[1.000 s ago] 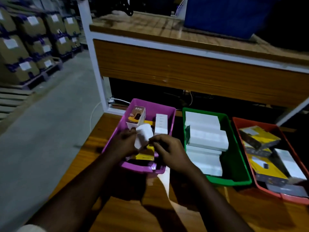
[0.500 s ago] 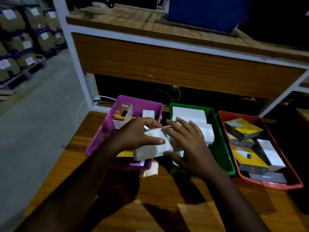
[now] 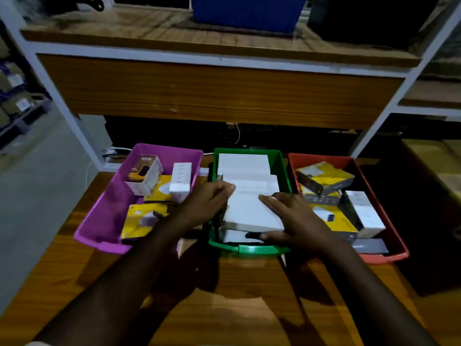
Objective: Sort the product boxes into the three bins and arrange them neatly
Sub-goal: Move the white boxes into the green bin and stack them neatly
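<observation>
Three bins stand side by side on the wooden table: a purple bin (image 3: pixel 104 216), a green bin (image 3: pixel 283 168) and a red bin (image 3: pixel 389 255). A flat white box (image 3: pixel 249 208) lies on the stack of white boxes in the green bin. My left hand (image 3: pixel 207 203) grips its left edge with curled fingers. My right hand (image 3: pixel 294 221) lies flat on its right side, thumb along the near edge. The purple bin holds a 65W box (image 3: pixel 144 176), a small white box (image 3: pixel 180 181) and yellow boxes (image 3: pixel 142 221). The red bin holds yellow, black and white boxes (image 3: pixel 326 178).
A wooden shelf (image 3: pixel 219 88) with white frame posts overhangs the back of the table. A blue crate (image 3: pixel 247 11) sits on top of it. Cables run behind the bins. Stacked cartons (image 3: pixel 15 96) stand on the floor at far left.
Both hands carried the white box from over the purple bin to the right and set it on the stack in the green bin. The camera view turned right.
</observation>
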### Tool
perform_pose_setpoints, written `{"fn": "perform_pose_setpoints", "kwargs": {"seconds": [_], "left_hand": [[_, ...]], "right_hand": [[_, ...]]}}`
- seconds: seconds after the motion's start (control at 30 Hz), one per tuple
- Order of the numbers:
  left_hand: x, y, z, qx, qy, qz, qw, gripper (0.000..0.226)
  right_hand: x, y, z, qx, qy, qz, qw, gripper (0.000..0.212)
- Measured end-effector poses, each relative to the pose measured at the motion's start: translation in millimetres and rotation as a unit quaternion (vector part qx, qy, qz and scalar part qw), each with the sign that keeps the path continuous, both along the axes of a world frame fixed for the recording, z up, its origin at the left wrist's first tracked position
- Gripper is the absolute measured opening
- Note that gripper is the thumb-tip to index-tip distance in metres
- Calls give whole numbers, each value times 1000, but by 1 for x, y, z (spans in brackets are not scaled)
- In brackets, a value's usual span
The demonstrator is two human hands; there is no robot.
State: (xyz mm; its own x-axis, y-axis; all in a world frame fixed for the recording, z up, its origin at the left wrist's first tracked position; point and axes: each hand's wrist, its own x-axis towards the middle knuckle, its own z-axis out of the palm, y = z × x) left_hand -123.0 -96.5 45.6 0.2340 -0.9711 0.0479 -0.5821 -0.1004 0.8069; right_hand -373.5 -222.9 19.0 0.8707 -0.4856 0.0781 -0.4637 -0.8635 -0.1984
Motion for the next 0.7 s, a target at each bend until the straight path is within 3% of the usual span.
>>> {"fn": "perform_pose_setpoints", "kwargs": {"seconds": [0.07, 0.13, 0.3, 0.37, 0.47, 0.57, 0.7], "left_hand": [[-2, 0, -10, 85, -34, -48, 995, 60], [-4, -1, -18, 150, -124, -84, 977, 91], [-15, -9, -29, 115, -381, -97, 912, 77], [-21, -9, -31, 89, -401, -67, 909, 76], [-26, -10, -35, 82, -397, -41, 913, 98], [-26, -17, -42, 158, -424, -56, 890, 134], [-25, -27, -49, 175, -455, -61, 871, 148]], "right_hand": [[8, -3, -9, 39, 12, 13, 999, 101], [20, -5, -16, 31, 14, 41, 999, 97], [29, -16, -27, -45, 8, 64, 997, 82], [29, -15, -29, -58, 14, 74, 995, 71], [31, -12, -29, -67, 47, 61, 995, 60], [32, -9, -32, -50, 80, 39, 995, 68], [37, -5, -31, -62, 117, 18, 991, 76]]}}
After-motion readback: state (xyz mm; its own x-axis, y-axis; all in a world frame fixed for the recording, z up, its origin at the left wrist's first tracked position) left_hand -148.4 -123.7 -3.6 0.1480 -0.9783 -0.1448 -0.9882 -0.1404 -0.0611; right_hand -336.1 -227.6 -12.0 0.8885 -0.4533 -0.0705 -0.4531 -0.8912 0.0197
